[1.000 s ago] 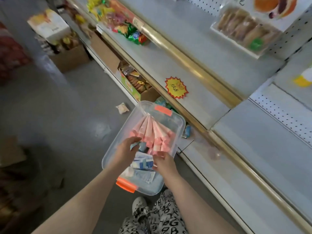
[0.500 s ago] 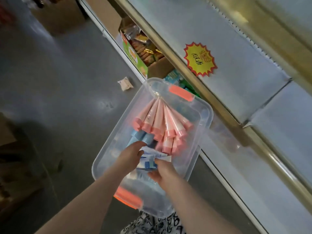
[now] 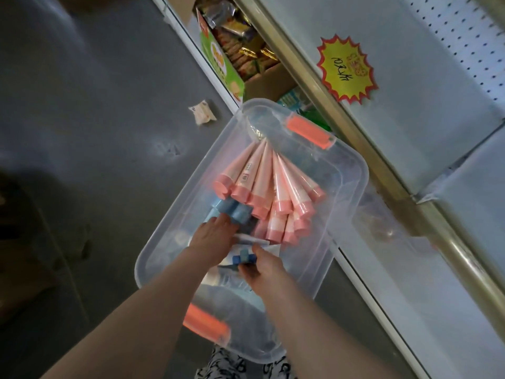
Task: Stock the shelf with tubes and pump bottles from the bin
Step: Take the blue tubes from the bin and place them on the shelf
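Head view: the clear bin (image 3: 352, 170) lies beside the shelf (image 3: 410, 110), with both hands inside it. The left hand (image 3: 213, 239) rests its fingers on the blue-capped tubes (image 3: 232, 212) just ahead of it (whether they grip, I cannot tell). The right hand (image 3: 263, 268), just right of the left, pinches a blue-and-white tube (image 3: 243, 258). Beyond both hands the pink tubes (image 3: 273, 187) fan out, tails gathered toward the far orange latch (image 3: 310, 132).

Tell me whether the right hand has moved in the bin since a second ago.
No, not noticeably. The right hand sits just on the near side of the pink tubes' caps as before, gripping a blue-capped tube.
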A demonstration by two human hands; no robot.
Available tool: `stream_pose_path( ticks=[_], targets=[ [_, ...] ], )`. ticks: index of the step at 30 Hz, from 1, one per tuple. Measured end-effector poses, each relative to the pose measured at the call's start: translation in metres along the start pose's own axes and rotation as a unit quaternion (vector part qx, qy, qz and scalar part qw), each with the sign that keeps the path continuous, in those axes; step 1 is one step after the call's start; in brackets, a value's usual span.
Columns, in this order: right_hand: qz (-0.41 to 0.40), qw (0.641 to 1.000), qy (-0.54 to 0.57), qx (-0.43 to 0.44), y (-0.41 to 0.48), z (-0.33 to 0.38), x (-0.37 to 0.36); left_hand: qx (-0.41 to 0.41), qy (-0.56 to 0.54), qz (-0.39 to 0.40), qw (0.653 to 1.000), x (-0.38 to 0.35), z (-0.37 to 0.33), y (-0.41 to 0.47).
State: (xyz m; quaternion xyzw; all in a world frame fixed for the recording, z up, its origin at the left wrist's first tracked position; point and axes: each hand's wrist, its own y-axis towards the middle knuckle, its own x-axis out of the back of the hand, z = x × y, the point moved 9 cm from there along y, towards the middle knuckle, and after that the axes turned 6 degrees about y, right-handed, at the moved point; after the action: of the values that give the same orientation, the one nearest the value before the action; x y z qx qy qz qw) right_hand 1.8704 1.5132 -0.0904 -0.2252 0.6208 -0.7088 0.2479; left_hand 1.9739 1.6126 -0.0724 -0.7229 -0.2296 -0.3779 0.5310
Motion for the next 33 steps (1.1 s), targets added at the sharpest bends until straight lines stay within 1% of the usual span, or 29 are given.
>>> stream_pose_path(
  ticks=[3,7,11,16,19,22,26,29,33],
  targets=[
    [0.006,1.000,-0.001,-0.010,-0.005,0.002,-0.003,-0.020,0.035,0.020,0.999,0.001,0.003,0.005],
    [0.017,1.000,-0.015,-0.022,-0.013,0.003,-0.005,-0.046,0.079,0.027,0.995,0.014,0.000,0.004],
    [0.019,0.999,-0.040,-0.021,-0.022,0.001,-0.003,-0.025,-0.001,0.117,0.993,0.012,-0.002,-0.012],
    [0.048,0.996,-0.072,-0.001,-0.050,0.009,-0.002,-0.019,-0.031,0.146,0.989,0.031,-0.011,-0.035],
    [0.052,0.992,-0.106,0.048,-0.071,0.023,0.002,0.010,-0.119,0.131,0.984,0.047,-0.011,-0.051],
    [0.055,0.984,-0.129,0.107,-0.102,0.043,0.007,0.036,-0.209,0.080,0.974,0.068,-0.013,-0.065],
    [0.069,0.963,-0.182,0.186,-0.149,0.071,0.014,0.081,-0.368,0.004,0.927,0.098,-0.019,-0.085],
    [0.070,0.939,-0.221,0.255,-0.189,0.091,0.023,0.071,-0.436,-0.041,0.896,0.123,-0.034,-0.102],
    [0.056,0.898,-0.256,0.352,-0.228,0.123,0.047,0.027,-0.464,-0.064,0.883,0.158,-0.064,-0.121]
  ],
)
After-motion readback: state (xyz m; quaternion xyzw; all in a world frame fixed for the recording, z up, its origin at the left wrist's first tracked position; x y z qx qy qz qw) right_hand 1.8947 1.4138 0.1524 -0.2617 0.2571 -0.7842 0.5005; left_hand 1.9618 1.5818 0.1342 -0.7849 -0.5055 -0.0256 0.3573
